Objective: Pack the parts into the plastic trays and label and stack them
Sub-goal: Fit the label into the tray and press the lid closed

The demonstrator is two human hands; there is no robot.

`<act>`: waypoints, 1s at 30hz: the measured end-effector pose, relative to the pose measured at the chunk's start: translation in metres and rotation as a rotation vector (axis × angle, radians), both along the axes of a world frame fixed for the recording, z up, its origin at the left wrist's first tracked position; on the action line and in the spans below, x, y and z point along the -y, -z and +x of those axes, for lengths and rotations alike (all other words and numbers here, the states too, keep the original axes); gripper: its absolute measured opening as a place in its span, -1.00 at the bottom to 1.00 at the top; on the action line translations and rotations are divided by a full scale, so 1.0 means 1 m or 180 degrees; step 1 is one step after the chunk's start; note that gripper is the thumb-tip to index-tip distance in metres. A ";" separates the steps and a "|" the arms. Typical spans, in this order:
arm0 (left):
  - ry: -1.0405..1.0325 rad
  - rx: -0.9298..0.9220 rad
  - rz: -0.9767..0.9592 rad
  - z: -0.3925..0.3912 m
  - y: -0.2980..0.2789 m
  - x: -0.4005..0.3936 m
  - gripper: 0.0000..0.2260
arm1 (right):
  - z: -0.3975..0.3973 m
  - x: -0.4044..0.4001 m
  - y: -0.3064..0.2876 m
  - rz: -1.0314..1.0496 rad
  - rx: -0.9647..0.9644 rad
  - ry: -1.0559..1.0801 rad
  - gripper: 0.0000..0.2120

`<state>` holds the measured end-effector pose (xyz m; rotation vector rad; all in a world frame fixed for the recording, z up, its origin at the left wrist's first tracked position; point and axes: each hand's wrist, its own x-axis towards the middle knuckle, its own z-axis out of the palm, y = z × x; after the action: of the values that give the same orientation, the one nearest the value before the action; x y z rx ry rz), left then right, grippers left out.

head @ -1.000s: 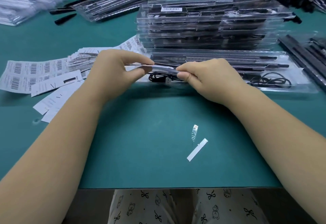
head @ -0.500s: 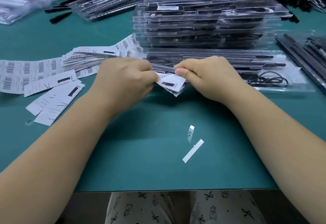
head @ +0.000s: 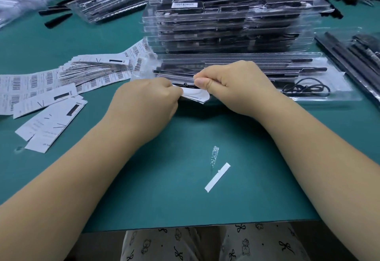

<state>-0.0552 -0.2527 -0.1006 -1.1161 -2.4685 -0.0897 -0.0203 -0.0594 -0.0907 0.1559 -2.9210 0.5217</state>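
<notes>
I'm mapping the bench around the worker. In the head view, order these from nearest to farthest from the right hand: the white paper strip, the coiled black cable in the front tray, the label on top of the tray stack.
From the right hand:
1. Coiled black cable, just to its right in the front tray.
2. White paper strip, below it on the mat.
3. Label on the tray stack, far behind.

The green tabletop carries stacked clear trays beyond the hands. Barcode labels lie left of them. A white strip lies nearer.
</notes>
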 end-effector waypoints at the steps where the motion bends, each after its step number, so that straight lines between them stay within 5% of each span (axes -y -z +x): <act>1: 0.0091 -0.0187 0.0137 -0.001 0.000 0.002 -0.90 | 0.001 0.000 -0.001 -0.0026 0.0008 -0.0002 -0.68; 8: 0.0452 -0.1036 0.0501 -0.003 0.000 0.007 -0.87 | 0.001 0.000 -0.003 -0.0026 0.0104 -0.0007 -0.67; 21: 0.0034 -0.0518 0.0790 -0.003 0.014 -0.003 -0.92 | 0.001 0.000 -0.003 -0.0091 0.0105 -0.0020 -0.71; 30: 0.0160 -0.0446 0.0234 0.002 0.012 -0.007 -0.66 | 0.000 0.000 -0.002 -0.0091 0.0062 -0.0026 -0.71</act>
<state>-0.0527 -0.2457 -0.1122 -1.1144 -2.2959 -0.1121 -0.0201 -0.0594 -0.0892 0.1602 -2.9314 0.5692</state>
